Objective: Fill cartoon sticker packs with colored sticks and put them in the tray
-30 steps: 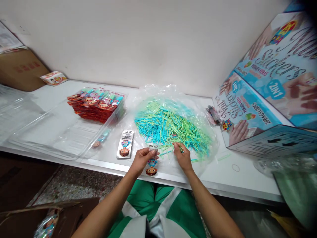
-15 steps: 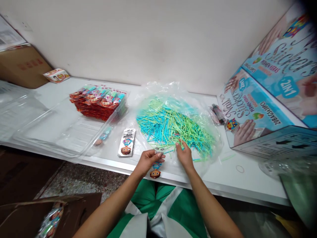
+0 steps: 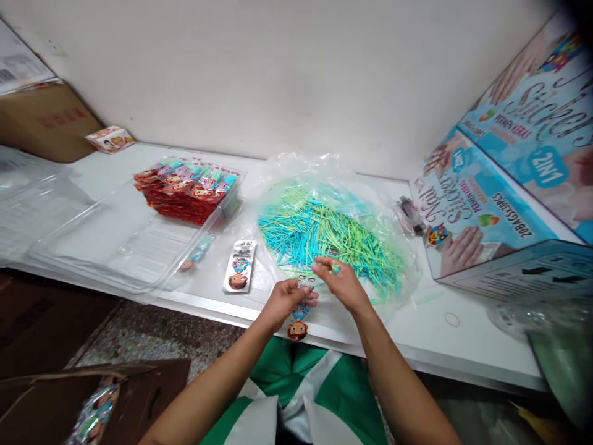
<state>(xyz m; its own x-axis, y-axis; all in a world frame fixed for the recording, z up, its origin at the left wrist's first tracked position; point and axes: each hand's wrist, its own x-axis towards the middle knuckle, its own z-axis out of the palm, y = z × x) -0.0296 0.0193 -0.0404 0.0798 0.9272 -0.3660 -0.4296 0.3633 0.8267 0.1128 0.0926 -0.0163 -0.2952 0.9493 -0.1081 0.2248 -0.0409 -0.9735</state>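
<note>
1. Packet hangs from the left hand, pinched between thumb and fingers, at the table's front edge.
2. Right hand curls its fingers around green sticks, near the stick pile.

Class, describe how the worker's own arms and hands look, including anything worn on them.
The left hand and right hand are ungloved. The forearms are bare, with no sleeve, watch or bracelet visible. Beneath them shows green clothing with white panels.
</note>
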